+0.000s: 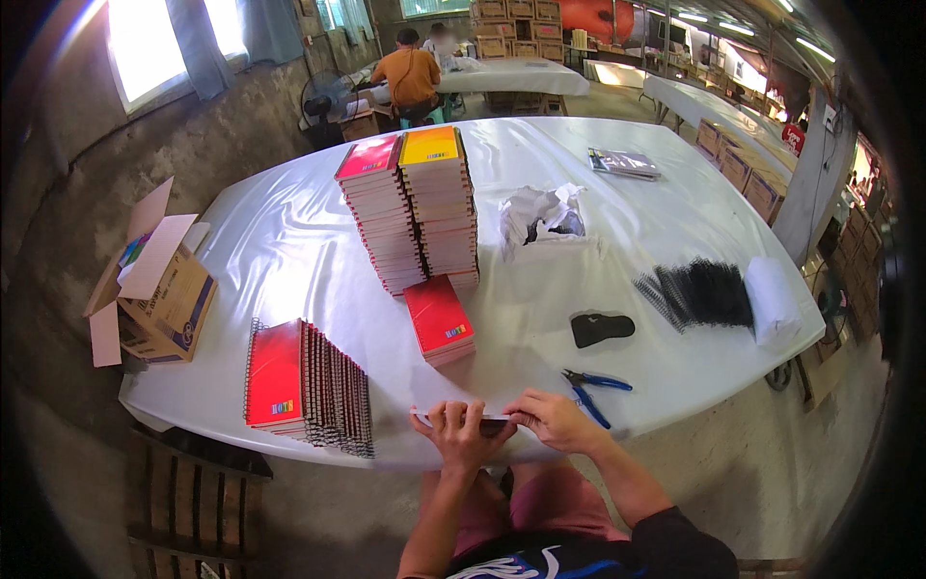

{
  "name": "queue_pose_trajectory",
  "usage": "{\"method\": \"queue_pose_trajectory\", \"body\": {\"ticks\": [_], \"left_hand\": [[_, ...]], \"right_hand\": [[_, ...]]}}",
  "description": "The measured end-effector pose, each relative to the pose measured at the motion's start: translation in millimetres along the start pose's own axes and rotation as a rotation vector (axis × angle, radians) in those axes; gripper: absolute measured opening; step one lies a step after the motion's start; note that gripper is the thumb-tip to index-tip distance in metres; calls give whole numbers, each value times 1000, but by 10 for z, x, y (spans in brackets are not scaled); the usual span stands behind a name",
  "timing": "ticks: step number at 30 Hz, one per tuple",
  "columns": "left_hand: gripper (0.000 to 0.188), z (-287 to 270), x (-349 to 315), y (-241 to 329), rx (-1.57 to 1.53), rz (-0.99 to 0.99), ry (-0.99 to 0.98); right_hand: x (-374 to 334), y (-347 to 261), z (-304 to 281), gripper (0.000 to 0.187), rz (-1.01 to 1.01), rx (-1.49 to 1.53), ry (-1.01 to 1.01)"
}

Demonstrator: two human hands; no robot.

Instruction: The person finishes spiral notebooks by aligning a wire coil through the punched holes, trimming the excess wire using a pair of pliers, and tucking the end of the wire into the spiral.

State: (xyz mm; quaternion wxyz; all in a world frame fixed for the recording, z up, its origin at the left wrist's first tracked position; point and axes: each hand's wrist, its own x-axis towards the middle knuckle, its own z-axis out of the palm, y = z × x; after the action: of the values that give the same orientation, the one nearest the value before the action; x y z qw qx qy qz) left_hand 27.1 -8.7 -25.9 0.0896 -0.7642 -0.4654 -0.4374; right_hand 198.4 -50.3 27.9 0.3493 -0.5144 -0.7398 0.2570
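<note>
Holds a pale-edged notebook point(494, 418) edge-on at the near side of the table point(675, 386), clamped in the fingers of left hand point(455, 431) and right hand point(548, 420) alike. Looks part-way: probably done with the coil-bound notebooks point(277, 372) at nine o'clock, seemingly not with the short red pile point(439, 318) at eleven or loose black coils point(709, 297) at two; cannot tell for the tall stacks point(444, 207) beyond, at eleven.

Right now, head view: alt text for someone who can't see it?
A person's left hand and right hand hold a thin pale item, probably a notebook, at the near edge of a white table. Beyond stand two tall notebook stacks and a short red-topped stack; spiral-bound notebooks and an open cardboard box sit left, blue-handled pliers and black coils right.
</note>
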Motion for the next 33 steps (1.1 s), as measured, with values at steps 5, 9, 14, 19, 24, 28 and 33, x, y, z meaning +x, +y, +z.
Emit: {"method": "queue_pose_trajectory", "body": {"ticks": [5, 9, 14, 19, 24, 28, 33], "left_hand": [[52, 5, 5, -31, 9, 10, -2], [52, 8, 32, -7, 6, 1, -2], [48, -46, 45, 5, -56, 0, -3], [54, -26, 3, -39, -32, 28, 0], [54, -15, 19, -24, -45, -4, -1], [53, 7, 25, -28, -12, -5, -1], [48, 8, -7, -47, 31, 23, -16]], "right_hand": [[4, -6, 15, 24, -153, 13, 120], [-9, -80, -34, 24, -248, -176, 281], [-48, -154, 14, 24, -111, 75, 230], [3, -128, -44, 23, -144, -54, 189], [-11, -140, -51, 28, -107, 101, 157], [-31, -110, -43, 29, -134, 18, 100], [-20, -295, -10, 21, -96, -350, -2]]}}
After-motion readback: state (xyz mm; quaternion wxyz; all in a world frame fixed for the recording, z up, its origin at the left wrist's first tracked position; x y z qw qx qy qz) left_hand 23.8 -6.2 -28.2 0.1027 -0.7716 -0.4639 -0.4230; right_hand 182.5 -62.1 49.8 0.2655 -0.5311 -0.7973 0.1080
